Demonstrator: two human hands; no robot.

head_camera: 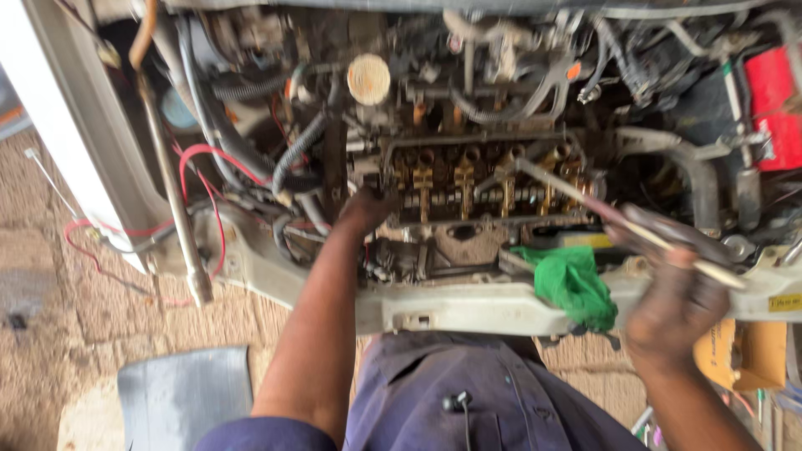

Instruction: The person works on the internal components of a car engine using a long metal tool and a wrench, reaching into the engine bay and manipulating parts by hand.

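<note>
— What was each hand doing over the engine [476,184]?

— The right hand [672,305] was closed around the near end of a long metal bar [585,200], whose far tip reached in among the exposed valve gear. The left hand [368,207] pressed against the engine's left end, fingers buried there; I couldn't tell whether it gripped anything.

— How would that bar handle?

— Stiff and fairly heavy, I'd judge, probably oily and slick, so best held near its end, where the fist had it.

— Anything else near the hands?

— One green rag [575,284], soft and crumpled, lay on the front panel just left of the right hand. One round cap [368,78] sat beyond the left hand, and one red battery [773,104] far beyond the right.
</note>
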